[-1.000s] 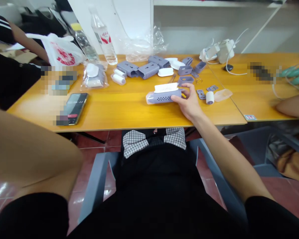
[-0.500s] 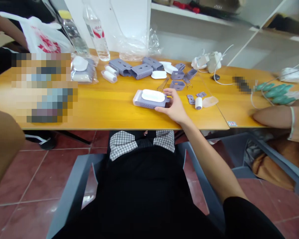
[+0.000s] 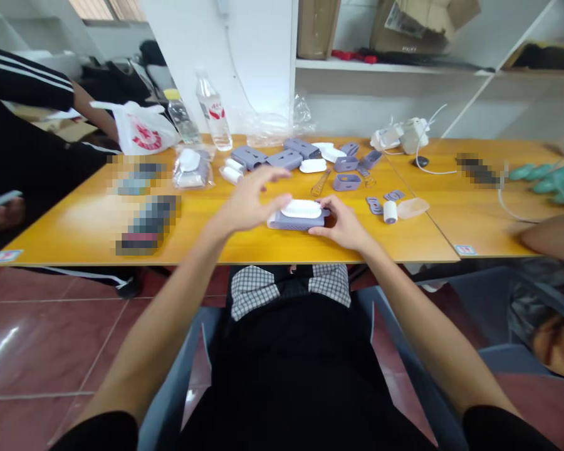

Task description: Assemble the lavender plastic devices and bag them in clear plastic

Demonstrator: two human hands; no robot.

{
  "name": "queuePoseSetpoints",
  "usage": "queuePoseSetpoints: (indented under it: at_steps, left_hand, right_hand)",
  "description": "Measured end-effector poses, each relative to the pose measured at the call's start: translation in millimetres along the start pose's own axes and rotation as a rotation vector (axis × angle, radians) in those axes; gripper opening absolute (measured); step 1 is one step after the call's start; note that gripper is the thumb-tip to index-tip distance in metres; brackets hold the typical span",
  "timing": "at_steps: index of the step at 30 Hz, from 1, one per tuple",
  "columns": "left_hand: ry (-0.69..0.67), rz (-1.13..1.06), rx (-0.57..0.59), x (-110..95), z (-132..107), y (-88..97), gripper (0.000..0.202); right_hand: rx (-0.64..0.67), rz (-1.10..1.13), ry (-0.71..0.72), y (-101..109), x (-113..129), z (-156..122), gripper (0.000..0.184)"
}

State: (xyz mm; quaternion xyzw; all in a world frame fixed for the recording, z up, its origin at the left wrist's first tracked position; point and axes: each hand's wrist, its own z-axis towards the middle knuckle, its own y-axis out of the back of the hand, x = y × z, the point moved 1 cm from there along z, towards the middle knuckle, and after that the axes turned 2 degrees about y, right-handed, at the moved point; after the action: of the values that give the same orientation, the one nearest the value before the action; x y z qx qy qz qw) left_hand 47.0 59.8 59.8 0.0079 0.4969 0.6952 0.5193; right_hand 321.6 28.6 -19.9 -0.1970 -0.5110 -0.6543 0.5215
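Observation:
A purple-and-white brush (image 3: pixel 301 210) lies on the table near its front edge, its white oval bristle pad facing up. My right hand (image 3: pixel 343 224) grips the right end of it between thumb and fingers. Over its left end hovers my left hand (image 3: pixel 252 199), fingers spread and slightly blurred, holding nothing; it partly hides that end. Right of my right hand are a white roller (image 3: pixel 390 212), a translucent cover (image 3: pixel 413 208) and flat purple plates (image 3: pixel 375 205). Behind the brush lie a coiled spring (image 3: pixel 320 183) and a purple ring-shaped housing (image 3: pixel 346 182).
Purple shells (image 3: pixel 284 158) and white pads (image 3: pixel 313 165) line the back of the wooden table (image 3: pixel 225 247). Bagged parts (image 3: pixel 193 168), bottles (image 3: pixel 215 116) and a plastic bag (image 3: pixel 141 128) stand left. Chargers with cables (image 3: pixel 413 134) lie right. Other people sit at both sides.
My left hand has come into view and reached over the brush's left end. My right hand keeps its hold on the brush. The view has tilted up and shifted left.

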Motion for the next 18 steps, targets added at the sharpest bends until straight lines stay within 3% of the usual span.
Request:
queuePoseSetpoints:
  at_steps: [4,6,12,15,18]
  left_hand:
    - [0.055,0.042,0.121,9,-31,-31.3,0.062]
    - [0.094,0.046,0.097,13,-37,-40.8,0.062]
    - [0.239,-0.048,0.055,21,-34,-39.6,0.089]
    - [0.216,-0.056,0.025,20,-35,-41.3,0.081]
    - [0.214,-0.052,-0.022,18,-35,-46.4,0.067]
  right_hand:
    - [-0.012,-0.045,0.002,0,2,-1,0.059]
    - [-0.028,-0.066,0.011,0,4,-1,0.059]
    - [-0.038,-0.129,0.013,-2,1,-2,0.054]
    - [-0.042,-0.139,0.005,-4,-1,-2,0.056]
    - [-0.030,-0.098,0.026,-5,-2,-3,0.073]
